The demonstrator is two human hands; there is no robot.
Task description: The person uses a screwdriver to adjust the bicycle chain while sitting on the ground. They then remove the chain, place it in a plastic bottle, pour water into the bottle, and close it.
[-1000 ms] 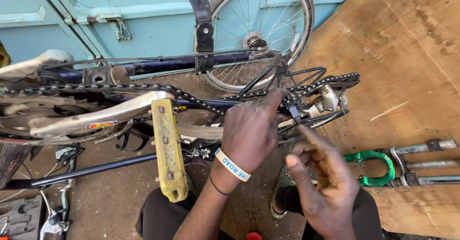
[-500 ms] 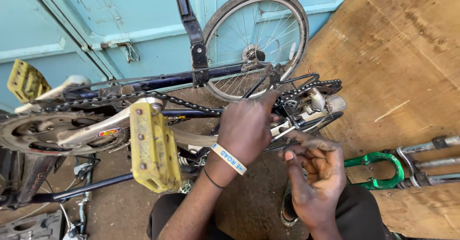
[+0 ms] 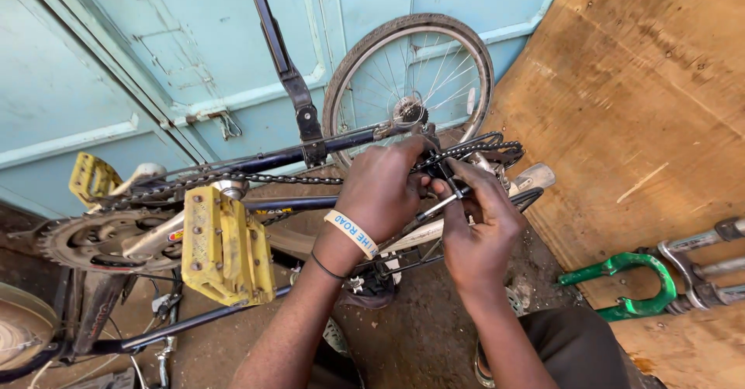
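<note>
Left hand (image 3: pixel 386 191): closed over the bicycle chain (image 3: pixel 466 150) and the rear gear mechanism beside it, fingers curled down and pinching; the part is steadied so that the other hand can work on it. A pale wristband and a thin dark band are worn at the wrist.

Right hand (image 3: pixel 477 230): fingers pressed together on a thin metal tool (image 3: pixel 438 205), its tip set against the mechanism just under the left hand's fingertips. Exactly what the tip bears on is hidden by the fingers.

Bicycle chain: held in the middle of the scene, just below the rear wheel's hub; run leftward along the frame to the chainring (image 3: pixel 85 241) at the near left. It hangs slack near the hands.

Rear wheel (image 3: pixel 409 86): far centre, raised off the ground, since the bicycle is stood upside down to bring the drive parts within reach. Small sprocket seen at the hub.

Yellow pedal (image 3: pixel 221 245): near left, on its crank, face turned toward the camera. A second yellow pedal (image 3: pixel 91 178) is seen farther left.

Blue door (image 3: pixel 155 63): far, behind the bicycle.

Wooden board (image 3: pixel 644 125): right, leaned up.

Green fork (image 3: pixel 636 284): near right, laid against the board, beside silver fork legs.

Dirt floor (image 3: pixel 419 335): near, under the hands.
</note>
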